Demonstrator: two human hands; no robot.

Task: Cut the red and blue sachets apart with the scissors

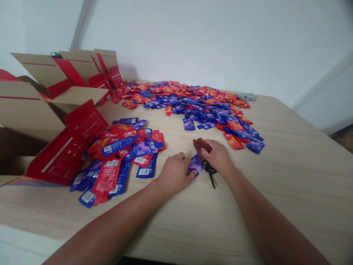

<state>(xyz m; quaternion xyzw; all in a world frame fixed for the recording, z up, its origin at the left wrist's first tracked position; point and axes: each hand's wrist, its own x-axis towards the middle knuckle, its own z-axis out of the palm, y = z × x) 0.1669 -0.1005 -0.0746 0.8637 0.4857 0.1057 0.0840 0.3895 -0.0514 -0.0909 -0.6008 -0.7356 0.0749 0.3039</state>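
My left hand [176, 173] rests on the table with its fingers bent over a purple sachet [197, 164], pinning it near the table's middle. Part of that sachet is hidden under the fingers. Just right of it, my right hand [219, 156] is closed around a flat, dark brown piece [200, 146] whose kind I cannot make out. Below the right hand, at the sachet's right end, is a black object [210, 169] with a thin strap-like tail. Whether it is joined to the brown piece is unclear.
Left of my hands lies a loose pile of red and purple-blue sachets [143, 149]. A larger heap of sachets [190, 99] spreads along the table's back. Open red cardboard boxes [66, 154] stand at the left. Grey scraps [249, 96] lie at the back right, near the wall.
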